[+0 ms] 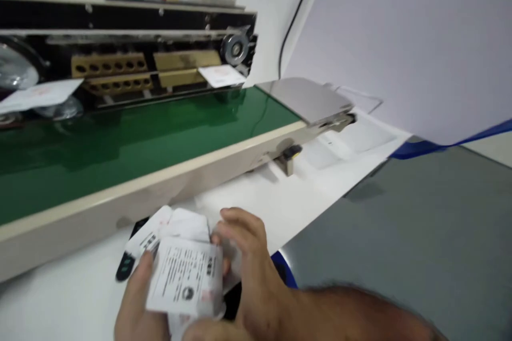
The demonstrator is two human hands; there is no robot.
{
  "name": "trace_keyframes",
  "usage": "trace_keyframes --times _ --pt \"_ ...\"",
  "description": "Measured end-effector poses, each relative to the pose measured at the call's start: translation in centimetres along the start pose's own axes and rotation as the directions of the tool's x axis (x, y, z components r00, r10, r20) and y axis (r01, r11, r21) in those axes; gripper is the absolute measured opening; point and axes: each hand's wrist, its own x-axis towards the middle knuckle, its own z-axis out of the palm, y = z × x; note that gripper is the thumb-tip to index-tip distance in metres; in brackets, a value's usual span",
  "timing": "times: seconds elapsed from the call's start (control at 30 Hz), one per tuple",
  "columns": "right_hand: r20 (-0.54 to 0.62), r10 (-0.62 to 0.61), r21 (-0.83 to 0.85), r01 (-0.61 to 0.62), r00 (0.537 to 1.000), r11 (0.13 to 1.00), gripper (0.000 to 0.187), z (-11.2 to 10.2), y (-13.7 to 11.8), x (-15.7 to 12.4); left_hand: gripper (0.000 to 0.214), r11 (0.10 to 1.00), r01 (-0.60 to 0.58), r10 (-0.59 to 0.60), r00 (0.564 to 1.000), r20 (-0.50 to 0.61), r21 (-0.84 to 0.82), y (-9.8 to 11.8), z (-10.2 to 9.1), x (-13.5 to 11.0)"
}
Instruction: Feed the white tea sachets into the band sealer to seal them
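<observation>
My left hand (pixel 138 298) is closed on a fanned bunch of white printed packets (pixel 188 277), its thumb along their left edge. Black print and a faint red mark show on the front packet; others stick out behind it. At the right side of the bunch is my right hand (pixel 256 261), fingers bent but apart, with a gap between its upper fingertips and the packets. Its lower part is cut off by the bottom of the picture. A dark object with small green marks (pixel 126 266) shows beside the packets, partly hidden.
Beyond my hands runs a machine with a green conveyor belt (pixel 160 144) and brass-coloured blocks (pixel 112 64). One white packet (pixel 222 75) is at its right end, another (pixel 42 95) at left. A metal plate (pixel 304 97) ends the belt. The white table's edge slopes away at right.
</observation>
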Motion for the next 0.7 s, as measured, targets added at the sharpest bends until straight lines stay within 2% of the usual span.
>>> trace_keyframes --times 0.07,0.1,0.17,0.23,0.27,0.33,0.4,0.47,0.53,0.6,0.7 --pt "0.014 0.135 0.082 -0.136 0.991 0.987 0.087 1.8 0.5 -1.0 0.03 0.998 0.013 -0.017 0.997 -0.069 -0.055 0.2 0.3 0.1" --pt "0.012 0.184 0.118 -0.184 0.983 0.976 0.087 2.6 0.7 -1.2 0.03 0.995 0.02 -0.025 0.998 -0.05 -0.099 0.3 0.3 0.2" --pt "0.014 0.253 0.167 -0.251 0.967 0.953 0.085 3.5 1.0 -1.1 0.03 0.981 0.032 -0.019 0.997 0.07 -0.191 0.4 0.2 0.4" --pt "0.021 0.307 0.174 -0.306 0.951 0.936 0.083 3.6 1.2 -0.8 0.031 0.968 0.041 0.007 0.982 0.19 -0.246 0.4 -0.1 0.7" --pt "0.02 0.328 0.165 -0.327 0.945 0.931 0.081 3.4 1.2 -0.6 0.033 0.969 0.041 0.013 0.977 0.214 -0.244 0.4 -0.1 0.8" --pt "0.034 0.354 0.133 -0.355 0.935 0.925 0.073 2.7 1.3 -0.1 0.036 0.975 0.051 -0.018 0.988 0.154 -0.215 0.4 0.3 0.8" --pt "0.076 0.383 0.11 -0.39 0.92 0.914 0.063 1.8 1.3 0.5 0.038 0.985 0.052 -0.051 0.999 0.008 -0.166 0.4 1.2 0.7" --pt "0.108 0.409 0.142 -0.422 0.906 0.896 0.045 0.7 1.4 1.0 0.038 0.994 0.018 -0.035 0.988 -0.15 -0.109 0.3 2.5 0.5" --pt "0.067 0.367 0.237 -0.372 0.928 0.897 0.029 -0.2 1.6 1.5 0.037 0.997 -0.017 -0.001 0.973 -0.233 -0.079 0.2 3.4 0.3" --pt "0.0 0.235 0.303 -0.224 0.972 0.926 0.02 -1.1 1.8 1.9 0.04 0.995 -0.016 -0.009 0.967 -0.256 -0.094 0.0 3.6 0.3" --pt "-0.002 0.06 0.313 -0.056 0.998 0.948 0.027 -2.1 2.4 2.3 0.055 0.989 0.009 -0.044 0.97 -0.239 -0.146 -0.3 3.1 0.5"
